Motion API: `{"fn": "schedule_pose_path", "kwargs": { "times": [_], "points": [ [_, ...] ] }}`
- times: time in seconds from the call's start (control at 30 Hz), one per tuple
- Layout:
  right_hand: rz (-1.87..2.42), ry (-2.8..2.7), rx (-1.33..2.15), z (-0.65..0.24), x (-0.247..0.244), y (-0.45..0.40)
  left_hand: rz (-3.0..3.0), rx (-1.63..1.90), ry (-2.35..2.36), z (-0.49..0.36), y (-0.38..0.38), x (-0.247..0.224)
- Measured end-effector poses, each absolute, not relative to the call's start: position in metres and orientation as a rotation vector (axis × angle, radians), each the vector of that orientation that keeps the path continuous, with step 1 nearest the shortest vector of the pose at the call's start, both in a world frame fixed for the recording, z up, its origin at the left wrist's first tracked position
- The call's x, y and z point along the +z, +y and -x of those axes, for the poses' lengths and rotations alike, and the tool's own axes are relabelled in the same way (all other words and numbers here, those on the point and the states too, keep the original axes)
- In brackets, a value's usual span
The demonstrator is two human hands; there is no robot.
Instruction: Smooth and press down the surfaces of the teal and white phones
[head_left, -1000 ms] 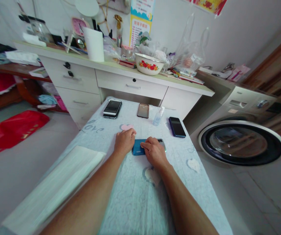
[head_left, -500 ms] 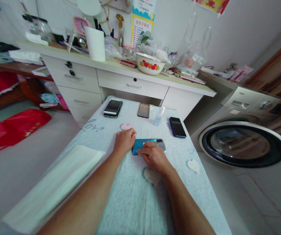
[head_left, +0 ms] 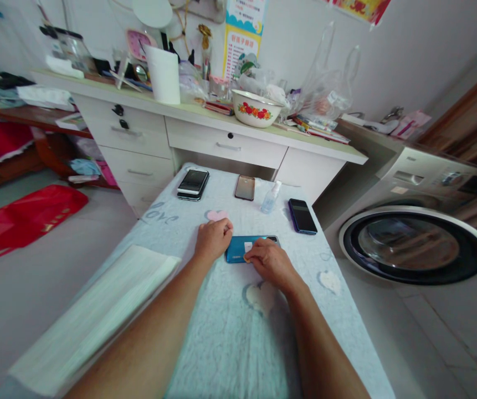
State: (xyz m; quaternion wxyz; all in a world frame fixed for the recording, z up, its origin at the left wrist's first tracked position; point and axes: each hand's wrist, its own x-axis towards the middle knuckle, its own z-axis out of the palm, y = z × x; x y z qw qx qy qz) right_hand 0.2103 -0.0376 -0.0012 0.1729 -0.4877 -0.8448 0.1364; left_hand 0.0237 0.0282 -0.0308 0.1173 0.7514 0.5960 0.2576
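Note:
A blue smartphone lies back side up on the cloth-covered table, with a small white label on its back. My left hand is closed at the phone's left end, its curled fingers against the upper corner. Over the right half of the phone, my right hand pinches a small orange-tan piece against the phone's back, near the lower edge. Too little of that piece shows to tell its kind. The right fingers hide most of the phone's right end and camera.
Beyond the hands lie stacked phones, a phone case, a clear spray bottle and a dark phone. A folded white cloth lies left of my left forearm. A washing machine stands to the right, a cluttered desk behind.
My right hand has slid a little to the right along the phone with the orange-tan piece, showing more of the white label and covering the camera. My left hand stays at the phone's left end.

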Motion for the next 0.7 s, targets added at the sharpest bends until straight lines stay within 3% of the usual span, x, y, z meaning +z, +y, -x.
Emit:
{"fn": "schedule_pose_path", "kwargs": {
  "times": [0.7],
  "points": [
    [1.468,-2.429,0.368,-0.201,0.003,-0.041,-2.231,0.79,1.701,-0.026,0.036,-0.034]
  ]
}}
